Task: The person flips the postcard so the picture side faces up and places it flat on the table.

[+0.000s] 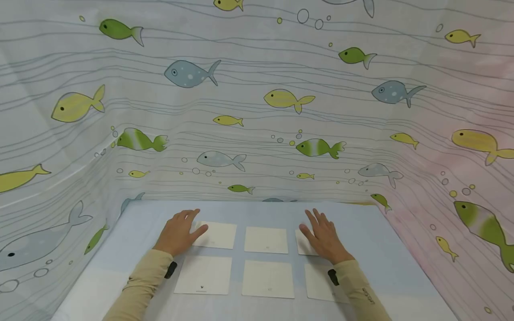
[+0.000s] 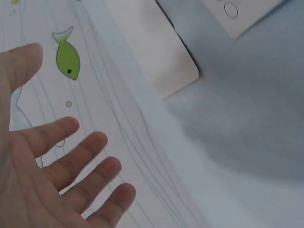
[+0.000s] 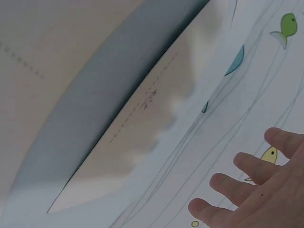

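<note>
Cream-coloured cards lie on the pale table in two rows of three. My left hand (image 1: 178,234) is over the left edge of the back-left card (image 1: 218,236), fingers and thumb spread and holding nothing. Close above the back-right card (image 1: 303,248), my right hand (image 1: 325,238) spreads its fingers and partly hides that card. Between the hands lies the back-middle card (image 1: 266,240). In front are the left card (image 1: 209,274), with a small dark mark near its lower edge, the middle card (image 1: 268,278) and the right card (image 1: 317,285), partly covered by the right sleeve.
The table (image 1: 225,307) has a pale blue and white top. A curtain-like sheet (image 1: 249,138) printed with fish and wavy lines rises behind it and on both sides. Tan sleeves (image 1: 138,285) cover both arms, and a small black device (image 1: 171,269) sits at each wrist.
</note>
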Motion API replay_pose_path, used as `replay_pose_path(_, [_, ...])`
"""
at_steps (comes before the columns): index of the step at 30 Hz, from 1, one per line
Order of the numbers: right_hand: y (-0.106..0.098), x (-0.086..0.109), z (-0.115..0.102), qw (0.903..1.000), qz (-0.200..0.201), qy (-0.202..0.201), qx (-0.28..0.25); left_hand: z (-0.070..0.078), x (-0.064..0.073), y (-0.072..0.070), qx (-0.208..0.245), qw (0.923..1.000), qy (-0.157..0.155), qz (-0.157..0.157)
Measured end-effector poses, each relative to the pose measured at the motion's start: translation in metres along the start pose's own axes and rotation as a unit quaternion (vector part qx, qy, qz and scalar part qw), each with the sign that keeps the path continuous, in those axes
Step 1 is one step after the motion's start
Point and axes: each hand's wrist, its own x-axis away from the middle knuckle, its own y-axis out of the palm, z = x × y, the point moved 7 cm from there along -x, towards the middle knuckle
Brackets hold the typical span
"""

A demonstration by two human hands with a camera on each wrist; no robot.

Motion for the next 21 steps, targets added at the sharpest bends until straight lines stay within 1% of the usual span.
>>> replay_pose_path(4, [0.002,0.0,-0.005,0.9999,0.0,-0.003,-0.013,-0.011,-0.002,-0.004,0.013,0.9993,0.013,-0.033])
replay_pose_path(8, [0.007,-0.003,-0.014,0.9998,0.002,-0.012,-0.016,-0.023,-0.004,0.0,0.022,0.9972,0.02,-0.069])
replay_pose_path(11, [0.011,-0.005,-0.024,0.9995,0.006,-0.023,-0.023,-0.031,-0.007,0.006,0.028,0.9943,0.008,-0.103])
replay_pose_path(15, [0.018,-0.007,-0.036,0.9988,0.003,-0.03,-0.039,-0.039,-0.013,0.015,0.028,0.9899,-0.008,-0.139])
replay_pose_path(21, [0.029,-0.012,-0.055,0.9979,-0.007,-0.05,-0.04,-0.046,-0.021,0.028,0.038,0.9828,-0.016,-0.18])
